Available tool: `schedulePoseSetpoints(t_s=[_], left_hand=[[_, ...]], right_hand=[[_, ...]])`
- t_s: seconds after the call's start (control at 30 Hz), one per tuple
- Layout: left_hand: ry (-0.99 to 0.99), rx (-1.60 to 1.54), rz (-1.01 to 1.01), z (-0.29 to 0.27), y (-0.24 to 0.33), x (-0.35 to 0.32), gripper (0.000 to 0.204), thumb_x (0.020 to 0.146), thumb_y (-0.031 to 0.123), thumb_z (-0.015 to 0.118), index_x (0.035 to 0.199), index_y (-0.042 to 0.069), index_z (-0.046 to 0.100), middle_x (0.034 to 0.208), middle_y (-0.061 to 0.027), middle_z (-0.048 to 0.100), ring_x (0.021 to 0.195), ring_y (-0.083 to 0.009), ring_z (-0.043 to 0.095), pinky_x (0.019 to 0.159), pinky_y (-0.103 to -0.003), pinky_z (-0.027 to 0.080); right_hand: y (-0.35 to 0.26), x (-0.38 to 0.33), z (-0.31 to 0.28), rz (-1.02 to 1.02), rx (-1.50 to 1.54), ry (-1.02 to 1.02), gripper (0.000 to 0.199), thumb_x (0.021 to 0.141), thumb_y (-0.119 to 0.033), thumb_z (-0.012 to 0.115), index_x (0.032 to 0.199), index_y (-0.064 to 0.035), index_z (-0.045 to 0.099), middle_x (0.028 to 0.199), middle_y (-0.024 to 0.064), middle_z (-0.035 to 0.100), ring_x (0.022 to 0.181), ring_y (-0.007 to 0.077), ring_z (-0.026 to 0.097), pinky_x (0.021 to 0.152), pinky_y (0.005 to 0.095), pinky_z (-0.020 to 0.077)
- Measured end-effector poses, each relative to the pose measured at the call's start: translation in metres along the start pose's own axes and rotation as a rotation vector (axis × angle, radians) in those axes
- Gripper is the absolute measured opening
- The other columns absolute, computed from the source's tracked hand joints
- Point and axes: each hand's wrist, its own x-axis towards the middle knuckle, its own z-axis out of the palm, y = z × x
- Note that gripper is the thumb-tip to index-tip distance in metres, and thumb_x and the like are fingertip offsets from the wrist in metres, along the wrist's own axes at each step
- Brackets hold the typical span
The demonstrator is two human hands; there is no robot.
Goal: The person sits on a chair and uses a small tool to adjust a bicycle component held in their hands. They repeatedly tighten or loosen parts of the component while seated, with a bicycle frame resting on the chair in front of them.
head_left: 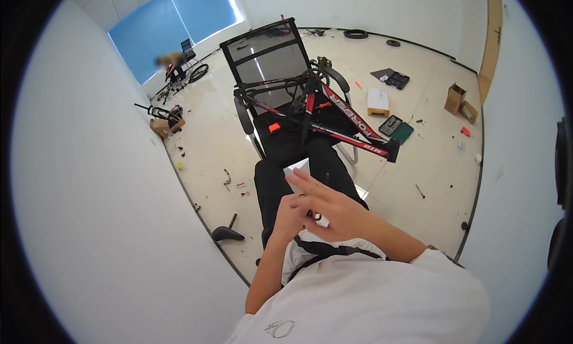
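My hands meet in front of my chest, above my lap in black trousers [271,177]. My right hand [328,205] lies across the left with its fingers stretched out and apart. My left hand [288,217] is half hidden under it, curled inward; a small dark and white thing [316,217] shows between the two hands, and I cannot tell which hand has it. A white sheet [296,167] rests on my knees. Just beyond my knees a red, black and white bicycle frame [340,120] lies across a black office chair [267,57].
A black saddle [227,232] lies on the floor to the left. Cardboard boxes [377,100] [455,97], open tool cases [398,79] [395,127] and tyres [356,34] dot the pale floor. Another person [173,63] crouches by a wheel [199,72] near the far window.
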Motion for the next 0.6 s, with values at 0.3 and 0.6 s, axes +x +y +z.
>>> schedulePoseSetpoints(t_s=[0.3, 0.6], left_hand=[[-0.349, -0.745, -0.411, -0.023, -0.010, 0.000, 0.026, 0.091, 0.024, 0.049, 0.080, 0.001, 0.052, 0.060, -0.0070, 0.049, 0.033, -0.0108, 0.034, 0.031, -0.022, 0.023], [-0.328, -0.665, -0.383, -0.025, -0.018, 0.005, 0.020, 0.089, 0.012, 0.051, 0.072, 0.003, 0.052, 0.052, -0.0057, 0.048, 0.034, -0.0088, 0.037, 0.031, -0.021, 0.025]], right_hand=[[0.029, 0.005, -0.017, -0.277, -0.458, -0.141, 0.040, 0.066, -0.036, 0.080, 0.093, -0.0110, 0.063, 0.126, 0.0066, 0.059, 0.130, 0.0232, 0.046, 0.112, 0.0605, 0.0231], [0.076, -0.014, 0.002, -0.310, -0.674, -0.005, 0.045, 0.064, -0.046, 0.076, 0.085, -0.0113, 0.057, 0.092, 0.0021, 0.056, 0.104, 0.0231, 0.057, 0.107, 0.0513, 0.0365]])
